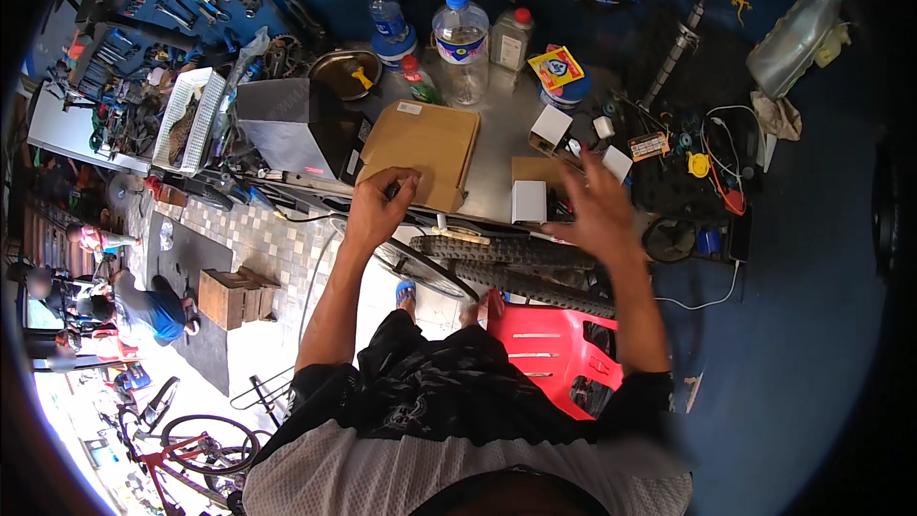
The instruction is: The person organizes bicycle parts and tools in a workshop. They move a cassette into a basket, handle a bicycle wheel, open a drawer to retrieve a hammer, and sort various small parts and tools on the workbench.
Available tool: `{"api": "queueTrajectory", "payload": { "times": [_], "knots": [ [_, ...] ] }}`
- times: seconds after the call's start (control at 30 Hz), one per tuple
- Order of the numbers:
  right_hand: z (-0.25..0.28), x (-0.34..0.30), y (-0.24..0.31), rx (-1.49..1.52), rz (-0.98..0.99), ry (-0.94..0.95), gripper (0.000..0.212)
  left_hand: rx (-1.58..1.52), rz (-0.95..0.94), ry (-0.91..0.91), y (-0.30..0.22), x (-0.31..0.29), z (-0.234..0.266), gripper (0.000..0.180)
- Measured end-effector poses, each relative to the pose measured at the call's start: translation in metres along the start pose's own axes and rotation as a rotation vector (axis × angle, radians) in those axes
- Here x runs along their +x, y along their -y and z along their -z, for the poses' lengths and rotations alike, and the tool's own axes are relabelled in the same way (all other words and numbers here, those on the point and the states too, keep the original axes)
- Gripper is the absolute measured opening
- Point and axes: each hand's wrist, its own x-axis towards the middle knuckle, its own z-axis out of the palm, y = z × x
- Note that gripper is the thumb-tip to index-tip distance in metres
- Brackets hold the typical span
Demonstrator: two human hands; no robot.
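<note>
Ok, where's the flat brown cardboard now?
In the head view, the flat brown cardboard lies on the bench, left of centre, by the left hand and right of the grey-black box.

Metal bench (495, 139), back: large clear bottle with blue cap (462, 53), red-capped clear bottle (510, 42) beside it | Left: white basket (206, 115) | Upper right: yellow gecko figure (736, 1) | Below bench: knobby black tyre (506, 249), red plastic chair (540, 339) | Floor, left: wooden crate (225, 299), dark mat (205, 354) | Lower left: red-framed bicycle (175, 460)
</note>
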Motion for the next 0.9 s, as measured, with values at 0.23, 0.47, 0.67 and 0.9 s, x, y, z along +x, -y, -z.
{"api": "queueTrajectory", "payload": {
  "times": [0.23,0.47,0.67,0.9],
  "knots": [
    [-0.111,0.072,0.114,0.194,0.328,-0.241,0.083,0.035,0.056,0.259,0.042,-0.034,0.007,0.024],
    [-0.037,0.139,0.115,0.474,0.192,-0.406,0.032,0.392,0.082,0.321,0.056,-0.036,0.003,0.074],
    [0.007,0.162,0.117,0.483,0.05,-0.351,0.027,0.438,0.096,0.225,0.095,-0.016,-0.025,0.065],
    [0.019,0.15,0.114,0.373,-0.054,-0.38,0.024,0.303,-0.051,0.064,0.116,-0.005,-0.039,0.024]
  ]
}}
